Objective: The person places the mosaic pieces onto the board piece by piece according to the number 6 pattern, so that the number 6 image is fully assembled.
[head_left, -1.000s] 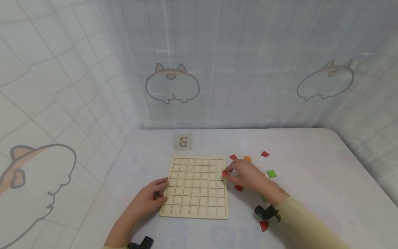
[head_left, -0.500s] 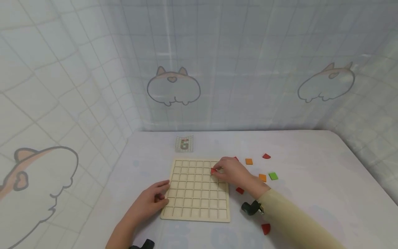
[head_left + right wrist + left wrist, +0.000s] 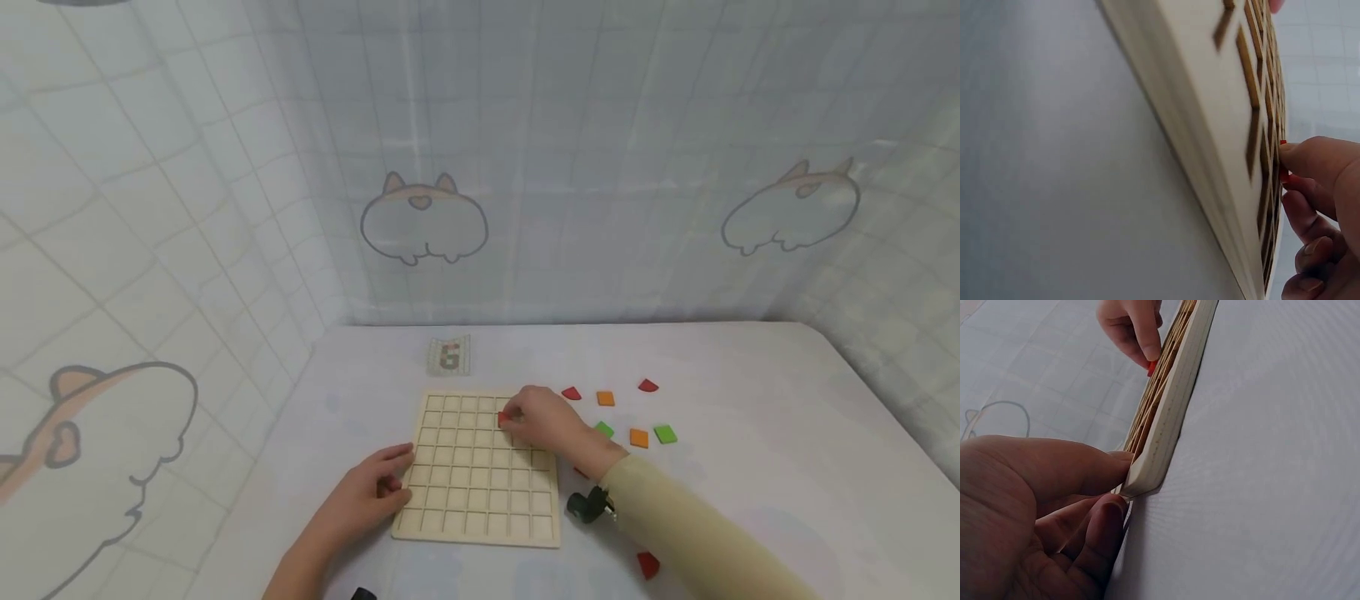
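Observation:
A pale wooden board (image 3: 459, 477) with a grid of square recesses lies on the white table. My right hand (image 3: 543, 417) pinches a small red piece (image 3: 502, 419) between thumb and forefinger, over the board's upper right part. In the right wrist view that red piece (image 3: 1284, 162) stands on edge right at the grid, and the other fingers curl below it. At the board's left edge is my left hand (image 3: 363, 497); in the left wrist view its thumb and finger pinch the board's rim (image 3: 1147, 467).
Right of the board lie flat pieces: orange squares (image 3: 638, 437), green squares (image 3: 665, 434) and red quarter-circle pieces (image 3: 648, 386). Another red piece (image 3: 648, 565) lies nearer the front, beside the right sleeve (image 3: 697, 525). Behind the board is a small patterned card (image 3: 449, 357).
My right hand has carried the red piece left from the board's right edge to over the grid. My left hand keeps its place at the left edge. The head view has shifted slightly.

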Tool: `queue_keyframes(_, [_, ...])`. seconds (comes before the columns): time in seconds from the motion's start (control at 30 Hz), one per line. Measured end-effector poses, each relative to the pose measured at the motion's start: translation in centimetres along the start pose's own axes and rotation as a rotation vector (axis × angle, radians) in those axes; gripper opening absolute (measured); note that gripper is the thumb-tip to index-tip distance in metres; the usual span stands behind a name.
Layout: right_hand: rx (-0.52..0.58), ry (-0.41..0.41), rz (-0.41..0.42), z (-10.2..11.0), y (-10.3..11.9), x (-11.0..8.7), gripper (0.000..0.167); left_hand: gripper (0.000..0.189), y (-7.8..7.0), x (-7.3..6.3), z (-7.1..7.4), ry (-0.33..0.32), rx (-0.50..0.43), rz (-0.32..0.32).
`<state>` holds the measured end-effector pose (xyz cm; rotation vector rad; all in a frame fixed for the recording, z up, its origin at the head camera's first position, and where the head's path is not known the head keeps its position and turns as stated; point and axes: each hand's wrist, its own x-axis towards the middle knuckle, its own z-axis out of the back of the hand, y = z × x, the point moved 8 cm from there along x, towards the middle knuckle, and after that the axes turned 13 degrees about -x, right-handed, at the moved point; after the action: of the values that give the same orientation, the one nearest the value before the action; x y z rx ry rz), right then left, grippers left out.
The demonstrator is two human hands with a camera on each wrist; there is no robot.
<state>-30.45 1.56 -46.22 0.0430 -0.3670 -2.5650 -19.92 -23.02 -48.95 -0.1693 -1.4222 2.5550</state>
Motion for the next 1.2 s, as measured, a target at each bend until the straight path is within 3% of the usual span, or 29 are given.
queue_keyframes(0.6, [0.129, 0.024, -0.061, -0.3, -0.3, -0.4, 0.012, 0.056, -0.5, -0.2, 0.1, -0.002, -0.023, 0.004])
queue_keyframes(0.87, [0.187, -0.01, -0.127, 1.5, -2.4, -2.6, 0.031, 0.055, 0.5, 0.1, -0.2, -0.004, -0.046, 0.049])
queue_keyframes(1.2, [0.203, -0.071, -0.106, 4.2, -5.4, -6.0, 0.03, 0.055, 0.4, 0.0, -0.1, -0.004, -0.037, 0.033])
